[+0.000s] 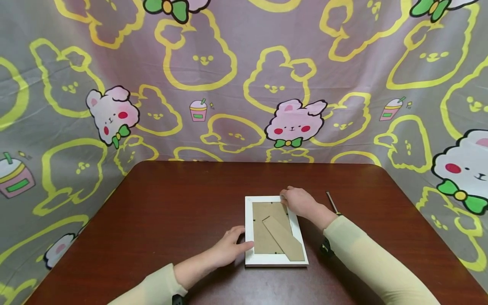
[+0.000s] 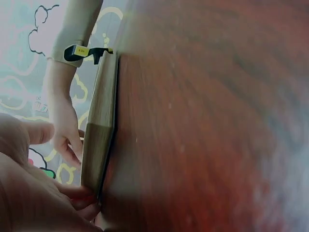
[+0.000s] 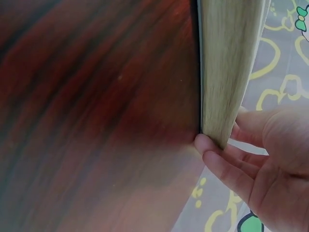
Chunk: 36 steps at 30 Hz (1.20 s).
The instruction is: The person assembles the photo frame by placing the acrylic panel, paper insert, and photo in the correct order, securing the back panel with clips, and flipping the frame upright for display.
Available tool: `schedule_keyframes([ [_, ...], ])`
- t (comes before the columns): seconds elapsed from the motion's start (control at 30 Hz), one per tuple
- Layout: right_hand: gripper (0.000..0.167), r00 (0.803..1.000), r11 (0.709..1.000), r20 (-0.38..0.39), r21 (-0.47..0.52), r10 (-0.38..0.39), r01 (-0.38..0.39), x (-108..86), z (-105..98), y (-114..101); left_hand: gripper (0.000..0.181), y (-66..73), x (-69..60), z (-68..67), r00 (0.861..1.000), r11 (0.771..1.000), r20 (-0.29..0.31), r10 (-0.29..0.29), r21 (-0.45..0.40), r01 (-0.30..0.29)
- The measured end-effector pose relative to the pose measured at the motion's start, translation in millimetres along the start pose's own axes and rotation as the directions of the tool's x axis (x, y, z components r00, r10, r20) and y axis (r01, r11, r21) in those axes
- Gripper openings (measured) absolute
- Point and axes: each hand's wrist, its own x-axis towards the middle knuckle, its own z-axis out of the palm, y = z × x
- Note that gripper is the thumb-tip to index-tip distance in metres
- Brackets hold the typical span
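Observation:
A white picture frame [image 1: 274,259] lies back side up on the table, its brown backing board [image 1: 263,233] and slanted stand leg [image 1: 284,239] showing. At its left edge is my left hand [image 1: 227,249], fingertips touching the side near the lower half. In the left wrist view the thumb [image 2: 38,133] is held apart from the frame. My right hand [image 1: 301,203] grips the far right corner. The right wrist view shows its fingertips [image 3: 205,144] under the frame's edge and the thumb on the other face. The front of the picture frame is hidden.
Right of the frame lies a thin metal rod [image 1: 332,202], perhaps a screwdriver, partly hidden behind the right forearm. The dark brown wooden table [image 1: 183,199] has a patterned cloth [image 1: 228,106] hanging around its back and sides.

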Motion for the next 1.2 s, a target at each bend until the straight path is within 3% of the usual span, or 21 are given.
schedule_keyframes([
  [0.27,0.006,1.000,0.999,-0.003,0.038,0.026,-0.026,-0.3,-0.9,0.7,0.049,7.0,0.3,5.4,0.998,0.987,-0.053,-0.044,-0.154,0.036],
  [0.5,0.011,0.999,0.997,-0.030,0.075,0.037,-0.035,-0.8,-0.9,-0.1,0.053,6.3,1.7,10.6,0.999,0.926,-0.036,-0.014,-0.378,-0.001],
  [0.77,0.010,0.997,0.988,0.013,0.135,0.071,-0.072,-3.7,-0.4,5.2,0.060,-0.1,1.3,6.7,0.997,0.918,-0.050,0.055,-0.391,-0.071],
  [1.0,0.016,0.994,0.979,0.056,0.176,0.095,-0.103,-6.3,-1.9,14.5,0.062,6.2,0.9,-3.2,0.998,0.872,-0.058,0.031,-0.486,-0.055],
  [1.2,0.017,0.993,0.976,0.064,0.188,0.096,-0.106,-4.7,-3.5,14.4,0.063,9.2,2.6,-9.8,0.995,0.869,-0.088,0.053,-0.486,-0.089],
])
